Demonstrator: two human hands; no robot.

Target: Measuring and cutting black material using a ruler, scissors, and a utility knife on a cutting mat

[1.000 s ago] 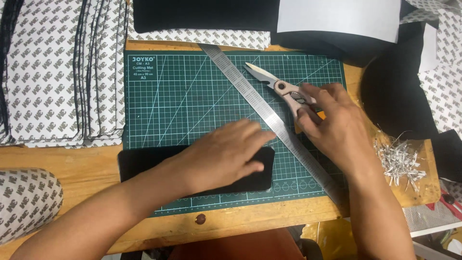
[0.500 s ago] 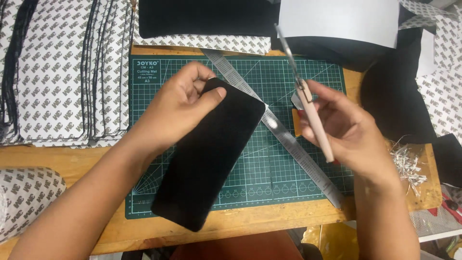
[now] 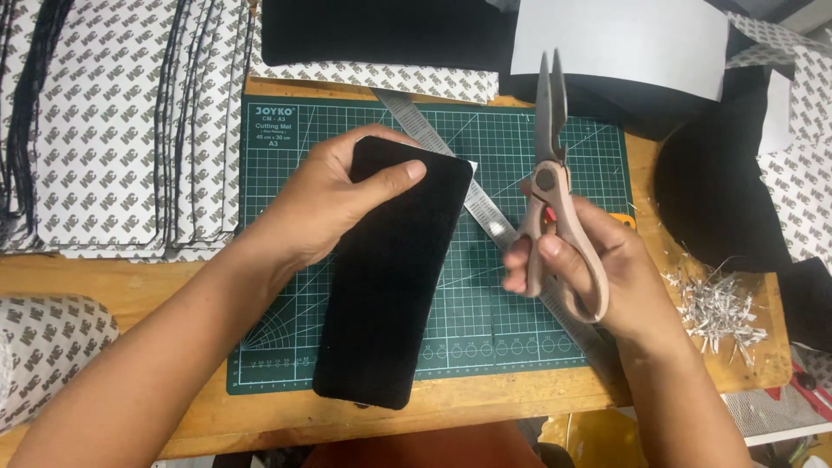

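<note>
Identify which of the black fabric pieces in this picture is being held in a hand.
The rounded-corner black fabric rectangle over the green cutting mat, gripped by the left hand; the other black pieces lie untouched along the table's far and right edges.

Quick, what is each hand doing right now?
Left hand: closed on the black rounded rectangular fabric piece.
Right hand: closed on the pink-handled metal scissors, blades shut.

- green gridded cutting mat [image 3: 286, 347] flat on the wooden table [image 3: 130, 277]
- long steel ruler [image 3: 485, 217] lying diagonally across the mat
- stacks of white patterned backing sheets [image 3: 113, 130] at the left, overlapping
- white blank paper sheet [image 3: 620, 43] at the top, on black fabric [image 3: 719, 199]
- heap of thin white paper trimmings [image 3: 719, 308] on the table's right edge
</note>
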